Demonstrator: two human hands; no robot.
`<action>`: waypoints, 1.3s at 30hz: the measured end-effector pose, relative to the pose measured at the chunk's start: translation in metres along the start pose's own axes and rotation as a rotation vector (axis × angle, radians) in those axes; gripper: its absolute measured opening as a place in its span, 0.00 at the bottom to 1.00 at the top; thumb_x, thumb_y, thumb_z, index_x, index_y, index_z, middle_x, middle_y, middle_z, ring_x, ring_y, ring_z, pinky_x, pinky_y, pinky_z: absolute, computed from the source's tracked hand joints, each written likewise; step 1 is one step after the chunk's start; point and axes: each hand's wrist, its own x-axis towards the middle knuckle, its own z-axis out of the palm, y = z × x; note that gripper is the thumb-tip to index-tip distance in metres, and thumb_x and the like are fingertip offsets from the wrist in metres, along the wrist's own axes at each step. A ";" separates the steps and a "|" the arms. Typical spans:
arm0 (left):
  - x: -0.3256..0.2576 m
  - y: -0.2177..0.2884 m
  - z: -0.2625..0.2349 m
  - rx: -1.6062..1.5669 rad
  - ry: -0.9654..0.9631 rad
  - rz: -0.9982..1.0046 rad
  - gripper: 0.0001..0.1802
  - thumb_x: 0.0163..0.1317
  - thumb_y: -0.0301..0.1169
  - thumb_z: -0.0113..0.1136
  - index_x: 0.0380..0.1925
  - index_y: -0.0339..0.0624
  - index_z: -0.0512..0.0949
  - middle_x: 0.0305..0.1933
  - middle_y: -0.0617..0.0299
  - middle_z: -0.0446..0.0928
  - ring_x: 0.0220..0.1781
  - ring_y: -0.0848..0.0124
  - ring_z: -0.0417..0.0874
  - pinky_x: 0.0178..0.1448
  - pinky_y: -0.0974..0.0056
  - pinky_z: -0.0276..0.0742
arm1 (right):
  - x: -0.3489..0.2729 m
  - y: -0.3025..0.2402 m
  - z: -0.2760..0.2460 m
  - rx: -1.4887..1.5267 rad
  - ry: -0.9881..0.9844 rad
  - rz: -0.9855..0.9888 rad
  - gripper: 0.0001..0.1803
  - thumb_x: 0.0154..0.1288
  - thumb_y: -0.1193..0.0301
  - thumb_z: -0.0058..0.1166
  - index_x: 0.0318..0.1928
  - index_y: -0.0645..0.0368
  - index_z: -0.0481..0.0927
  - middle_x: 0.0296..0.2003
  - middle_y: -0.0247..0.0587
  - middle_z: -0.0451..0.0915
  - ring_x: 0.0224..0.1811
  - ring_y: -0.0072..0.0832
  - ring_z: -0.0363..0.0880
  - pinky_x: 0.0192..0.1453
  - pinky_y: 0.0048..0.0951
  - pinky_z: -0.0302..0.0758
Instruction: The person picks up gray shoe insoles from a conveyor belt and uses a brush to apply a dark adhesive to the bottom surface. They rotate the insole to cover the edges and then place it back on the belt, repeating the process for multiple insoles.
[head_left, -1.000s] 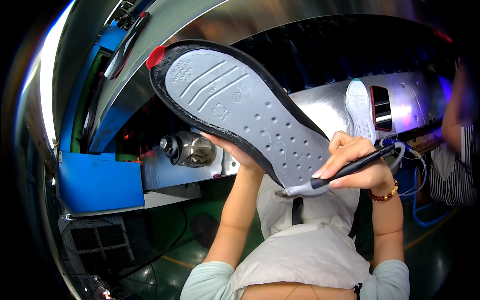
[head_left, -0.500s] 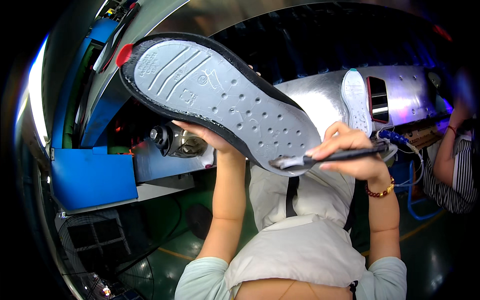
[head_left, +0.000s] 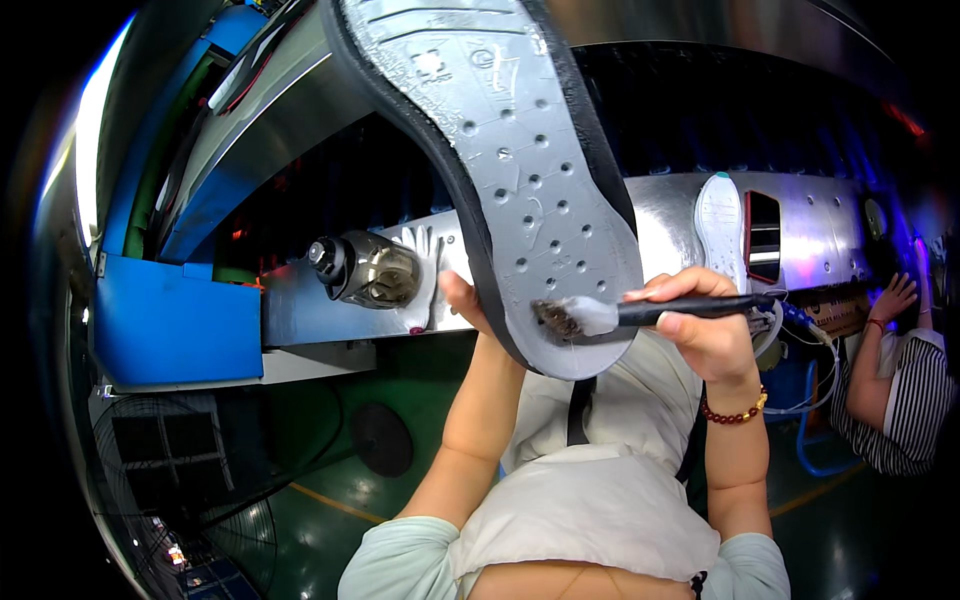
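Note:
A large shoe sole (head_left: 540,215), grey on its face with a black raised rim, is held up with its toe end away from me, partly cut off at the top. My left hand (head_left: 466,303) grips its left edge from beneath, the fingers mostly hidden behind it. In my right hand (head_left: 708,330) is a brush (head_left: 690,308) with a black handle, pinched between thumb and fingers. The dark bristles, behind a whitish ferrule, rest on or just over the sole's near rounded end.
A clear bottle (head_left: 385,275) with a black cap lies on the metal bench (head_left: 820,240) beside a white glove (head_left: 425,265). Further right lie a white sole (head_left: 720,225) and a dark red-edged panel (head_left: 762,238). A blue machine box (head_left: 180,325) stands left. A co-worker (head_left: 900,390) is at right.
The sole has turned more upright, its far end swinging up and right. My left hand has shifted right and slightly down. The brush remains at the near end, its bristles now more visible.

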 end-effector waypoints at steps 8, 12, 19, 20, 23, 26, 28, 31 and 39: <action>0.014 0.035 -0.006 -0.236 -0.126 -0.535 0.27 0.51 0.36 0.49 0.49 0.28 0.66 0.46 0.45 0.73 0.45 0.60 0.77 0.51 0.62 0.72 | 0.002 -0.029 0.003 -0.653 -0.592 -0.163 0.10 0.44 0.80 0.61 0.32 0.63 0.80 0.35 0.43 0.80 0.33 0.27 0.78 0.37 0.22 0.73; 0.026 0.035 0.012 -0.080 0.012 -0.810 0.22 0.51 0.35 0.49 0.44 0.31 0.71 0.40 0.49 0.76 0.39 0.65 0.79 0.46 0.65 0.73 | 0.008 -0.023 -0.001 -0.757 -0.506 -0.153 0.09 0.45 0.81 0.59 0.31 0.64 0.79 0.34 0.46 0.80 0.38 0.33 0.79 0.44 0.25 0.74; 0.030 0.044 0.037 0.273 0.280 -1.168 0.21 0.50 0.38 0.55 0.41 0.35 0.74 0.38 0.54 0.77 0.36 0.69 0.78 0.44 0.68 0.72 | 0.007 -0.035 -0.005 -0.689 -0.645 -0.129 0.09 0.46 0.79 0.59 0.32 0.62 0.80 0.34 0.48 0.80 0.38 0.33 0.80 0.40 0.25 0.74; 0.031 0.046 0.048 0.316 0.286 -1.204 0.21 0.51 0.37 0.55 0.41 0.35 0.74 0.39 0.54 0.76 0.37 0.69 0.77 0.44 0.68 0.72 | 0.011 -0.034 -0.004 -0.726 -0.569 -0.174 0.09 0.46 0.79 0.59 0.32 0.63 0.80 0.34 0.49 0.79 0.38 0.34 0.79 0.41 0.26 0.74; 0.029 0.045 0.064 0.476 0.274 -1.285 0.23 0.51 0.39 0.56 0.43 0.34 0.72 0.43 0.52 0.74 0.42 0.69 0.76 0.47 0.67 0.70 | 0.013 -0.025 -0.009 -0.762 -0.770 -0.034 0.07 0.50 0.76 0.56 0.33 0.61 0.79 0.36 0.45 0.79 0.38 0.33 0.79 0.38 0.25 0.72; 0.030 0.052 0.059 0.522 0.284 -1.381 0.25 0.48 0.43 0.58 0.42 0.35 0.74 0.40 0.53 0.75 0.38 0.69 0.76 0.44 0.67 0.70 | 0.013 -0.045 -0.002 -1.044 -0.956 -0.037 0.07 0.50 0.73 0.55 0.33 0.56 0.80 0.37 0.40 0.80 0.34 0.29 0.80 0.25 0.23 0.60; 0.029 0.052 0.062 0.536 0.349 -1.371 0.25 0.49 0.44 0.58 0.41 0.35 0.74 0.39 0.53 0.76 0.37 0.69 0.76 0.43 0.68 0.70 | 0.013 -0.047 -0.003 -0.883 -0.883 -0.085 0.08 0.48 0.72 0.56 0.33 0.56 0.80 0.37 0.39 0.80 0.34 0.29 0.80 0.26 0.22 0.62; 0.033 0.048 0.063 0.544 0.286 -1.396 0.24 0.49 0.43 0.58 0.41 0.36 0.74 0.39 0.53 0.76 0.37 0.69 0.76 0.43 0.68 0.70 | 0.016 -0.036 -0.012 -0.908 -0.787 -0.163 0.09 0.48 0.73 0.56 0.33 0.56 0.80 0.37 0.40 0.80 0.35 0.29 0.79 0.28 0.22 0.64; 0.031 0.061 0.071 0.630 0.344 -1.344 0.25 0.50 0.42 0.58 0.43 0.36 0.73 0.42 0.54 0.74 0.40 0.70 0.75 0.46 0.68 0.70 | 0.017 -0.055 -0.013 -1.001 -0.769 -0.260 0.06 0.50 0.74 0.54 0.31 0.58 0.80 0.37 0.41 0.80 0.33 0.28 0.80 0.28 0.22 0.65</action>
